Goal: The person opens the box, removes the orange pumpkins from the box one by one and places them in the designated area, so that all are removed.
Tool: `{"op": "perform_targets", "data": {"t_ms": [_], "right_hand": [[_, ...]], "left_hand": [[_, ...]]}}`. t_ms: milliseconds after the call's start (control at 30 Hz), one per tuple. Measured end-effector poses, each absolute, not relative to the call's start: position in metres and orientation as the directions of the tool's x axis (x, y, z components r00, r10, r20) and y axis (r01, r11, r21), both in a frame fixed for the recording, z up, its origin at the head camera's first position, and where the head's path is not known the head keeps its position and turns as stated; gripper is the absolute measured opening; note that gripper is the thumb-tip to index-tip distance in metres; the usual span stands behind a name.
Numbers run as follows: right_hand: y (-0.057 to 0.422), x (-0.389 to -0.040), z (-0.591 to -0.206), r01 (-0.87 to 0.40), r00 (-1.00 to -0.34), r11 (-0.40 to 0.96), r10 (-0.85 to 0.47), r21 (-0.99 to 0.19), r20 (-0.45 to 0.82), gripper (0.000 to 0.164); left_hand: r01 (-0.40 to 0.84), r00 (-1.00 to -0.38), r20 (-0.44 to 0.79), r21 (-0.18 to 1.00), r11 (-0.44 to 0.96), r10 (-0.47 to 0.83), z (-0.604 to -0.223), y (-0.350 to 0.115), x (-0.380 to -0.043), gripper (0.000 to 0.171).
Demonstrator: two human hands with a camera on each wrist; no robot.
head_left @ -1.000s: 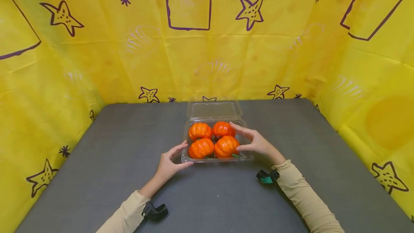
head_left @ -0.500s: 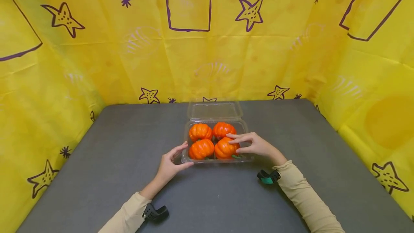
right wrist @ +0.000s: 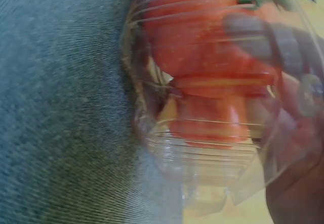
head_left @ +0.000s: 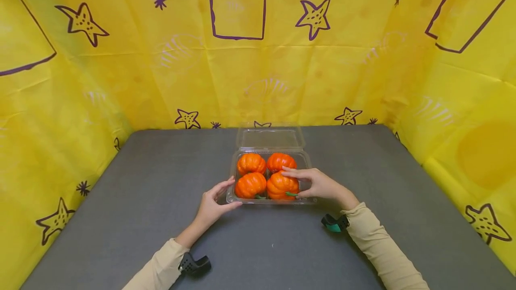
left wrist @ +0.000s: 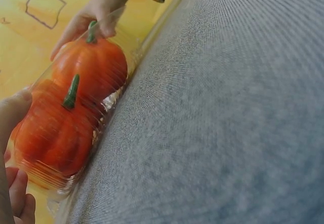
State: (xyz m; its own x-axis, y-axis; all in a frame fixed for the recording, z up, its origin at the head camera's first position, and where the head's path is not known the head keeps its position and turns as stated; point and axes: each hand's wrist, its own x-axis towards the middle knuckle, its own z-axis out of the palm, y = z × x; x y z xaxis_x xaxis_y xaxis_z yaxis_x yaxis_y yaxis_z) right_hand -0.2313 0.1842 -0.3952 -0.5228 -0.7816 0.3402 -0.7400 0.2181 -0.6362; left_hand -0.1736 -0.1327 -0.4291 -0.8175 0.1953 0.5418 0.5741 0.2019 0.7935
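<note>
A clear plastic clamshell box (head_left: 274,201) stands on the table with its lid (head_left: 271,138) folded back behind it. Inside, two by two, sit several small orange pumpkins with green stems: front left (head_left: 250,185), front right (head_left: 281,183), back left (head_left: 251,163) and back right (head_left: 280,161). My left hand (head_left: 212,200) holds the box's front left corner, thumb at the front, fingers along the side. Reaching in from the right, my right hand (head_left: 322,185) grips the front right pumpkin, fingers over its top and thumb by its stem. The right wrist view is blurred by the plastic.
Grey cloth covers the table (head_left: 161,160). Yellow curtains (head_left: 258,66) with drawn starfish enclose the back and both sides. A black wrist mount (head_left: 195,264) sits on the left wrist, another with a green patch (head_left: 333,223) on the right.
My right fingers have come forward from the back right pumpkin onto the front right one, and the thumb has dropped beside its stem. That pumpkin has turned slightly. The left hand keeps its place.
</note>
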Motion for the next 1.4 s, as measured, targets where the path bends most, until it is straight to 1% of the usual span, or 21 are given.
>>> {"op": "perform_targets", "data": {"t_ms": [133, 200, 400, 533, 633, 833, 1100, 1267, 1400], "right_hand": [[0.185, -0.237, -0.405, -0.782, -0.520, 0.248, -0.766, -0.572, 0.378, 0.064], [0.185, -0.238, -0.406, -0.796, -0.529, 0.267, -0.742, -0.543, 0.412, 0.065], [0.187, -0.238, -0.410, -0.804, -0.560, 0.298, -0.671, -0.514, 0.486, 0.065], [0.186, -0.238, -0.412, -0.792, -0.572, 0.282, -0.651, -0.541, 0.499, 0.059], [0.185, -0.238, -0.413, -0.779, -0.584, 0.270, -0.640, -0.566, 0.499, 0.057], [0.176, -0.219, -0.387, -0.736, -0.626, 0.280, -0.627, -0.616, 0.463, 0.053], [0.177, -0.218, -0.383, -0.696, -0.646, 0.193, -0.589, -0.692, 0.486, 0.064], [0.179, -0.219, -0.383, -0.695, -0.645, 0.185, -0.588, -0.695, 0.488, 0.059], [0.181, -0.220, -0.385, -0.632, -0.679, 0.141, -0.575, -0.762, 0.457, 0.057]], "left_hand": [[0.575, -0.817, 0.544, 0.792, 0.206, 0.192, -0.428, -0.134, -0.174, 0.053], [0.572, -0.819, 0.541, 0.792, 0.211, 0.190, -0.428, -0.134, -0.173, 0.053], [0.567, -0.823, 0.539, 0.796, 0.210, 0.180, -0.430, -0.133, -0.171, 0.053], [0.577, -0.816, 0.547, 0.790, 0.208, 0.184, -0.431, -0.132, -0.171, 0.053], [0.579, -0.814, 0.550, 0.788, 0.208, 0.185, -0.431, -0.132, -0.172, 0.053], [0.584, -0.811, 0.555, 0.785, 0.207, 0.183, -0.430, -0.132, -0.172, 0.053], [0.580, -0.814, 0.551, 0.787, 0.210, 0.184, -0.428, -0.132, -0.171, 0.053], [0.581, -0.813, 0.551, 0.788, 0.206, 0.188, -0.426, -0.132, -0.172, 0.052], [0.586, -0.810, 0.555, 0.784, 0.207, 0.191, -0.426, -0.132, -0.172, 0.052]]}}
